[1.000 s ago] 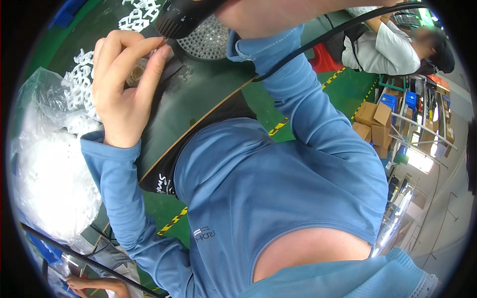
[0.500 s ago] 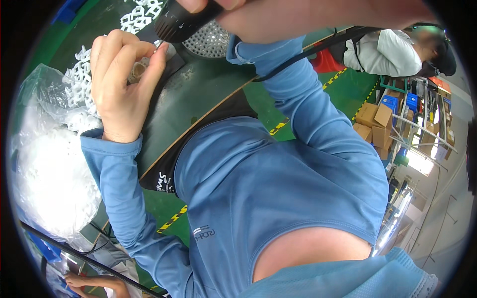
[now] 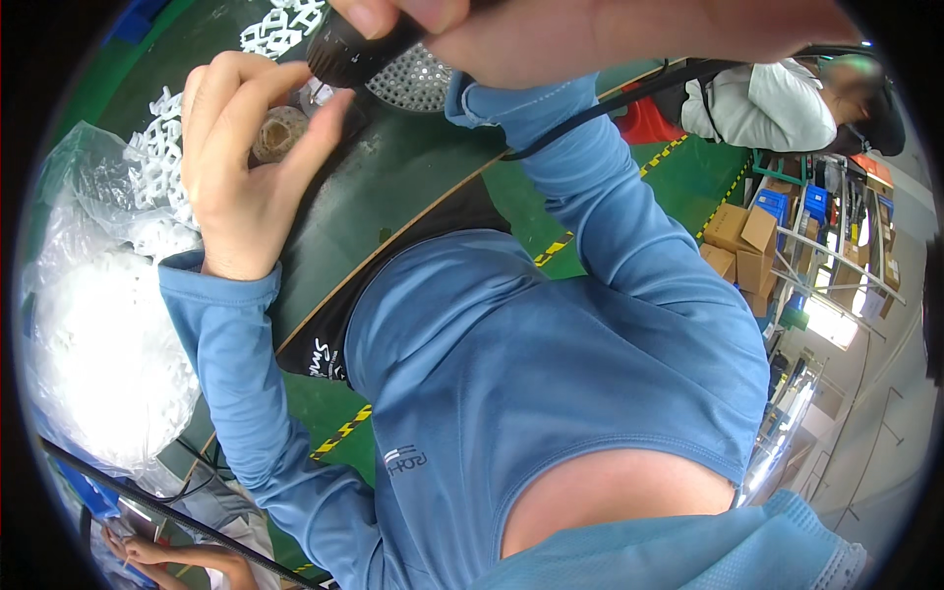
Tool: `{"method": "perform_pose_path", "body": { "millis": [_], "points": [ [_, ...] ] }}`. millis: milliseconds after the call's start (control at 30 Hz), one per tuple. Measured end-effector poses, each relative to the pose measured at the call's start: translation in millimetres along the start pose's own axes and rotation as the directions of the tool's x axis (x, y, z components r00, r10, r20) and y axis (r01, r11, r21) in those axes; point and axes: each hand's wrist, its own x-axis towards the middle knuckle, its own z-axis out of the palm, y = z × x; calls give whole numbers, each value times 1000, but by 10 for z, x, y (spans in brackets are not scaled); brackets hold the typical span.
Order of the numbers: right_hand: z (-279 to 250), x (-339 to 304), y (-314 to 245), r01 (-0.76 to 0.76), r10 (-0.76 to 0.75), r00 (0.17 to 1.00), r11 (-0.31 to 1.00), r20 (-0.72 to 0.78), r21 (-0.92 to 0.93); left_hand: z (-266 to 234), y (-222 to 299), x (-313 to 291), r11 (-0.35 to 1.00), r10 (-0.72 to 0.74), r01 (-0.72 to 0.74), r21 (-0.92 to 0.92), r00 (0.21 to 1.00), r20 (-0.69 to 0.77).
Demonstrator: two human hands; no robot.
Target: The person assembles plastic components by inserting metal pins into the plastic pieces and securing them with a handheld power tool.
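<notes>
My right hand [image 3: 551, 39], at the top edge, is wrapped round a black corded tool with a ridged collar [image 3: 339, 54], which looks like an electric screwdriver. Just left of the collar is my left hand [image 3: 241, 147], its thumb and forefinger parted and nothing gripped between them. A small whitish piece [image 3: 317, 93] shows behind that gap, partly hidden by the fingers and too small to name. Inside the curve of my left hand, a round beige hollow object [image 3: 279, 135] sits on the dark table [image 3: 344, 216]. Beside the tool lies a round plate with small shiny dots [image 3: 411, 81].
White plastic link-shaped parts [image 3: 280, 29] lie at the far left, and more parts [image 3: 157, 147] beside my left hand. A clear bag of white pieces [image 3: 108, 334] bulges at the left. A black cable [image 3: 629, 96] crosses my right forearm. Another person [image 3: 757, 103] is at upper right.
My left thumb and forefinger have spread apart from their pinch at the tool's tip, uncovering more of the round beige object. The tool and right hand have shifted slightly.
</notes>
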Motion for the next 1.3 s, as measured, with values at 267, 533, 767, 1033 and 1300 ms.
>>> {"method": "perform_pose_path", "body": {
  "millis": [267, 533, 767, 1033, 1300],
  "points": [
    [-22, 22, -10, -12, 13, 999, 1000, 35, -26, 10, -55, -34, 988, -123, 107, 113, 982, 142],
    [-169, 43, 215, 46, -86, 968, 984, 235, 171, 37, -89, -95, 985, -122, 99, 144, 979, 164],
    [51, -62, 40, 45, -36, 999, 961, 37, -274, 57, -106, -119, 985, -139, 120, 121, 978, 158],
    [19, 76, 157, 283, -281, 959, 957, 35, -65, 53, -106, -115, 981, -165, 147, 123, 974, 156],
    [70, 150, 140, 238, -233, 969, 970, 84, -56, 62, -121, -149, 980, -170, 153, 126, 975, 142]
  ]
}}
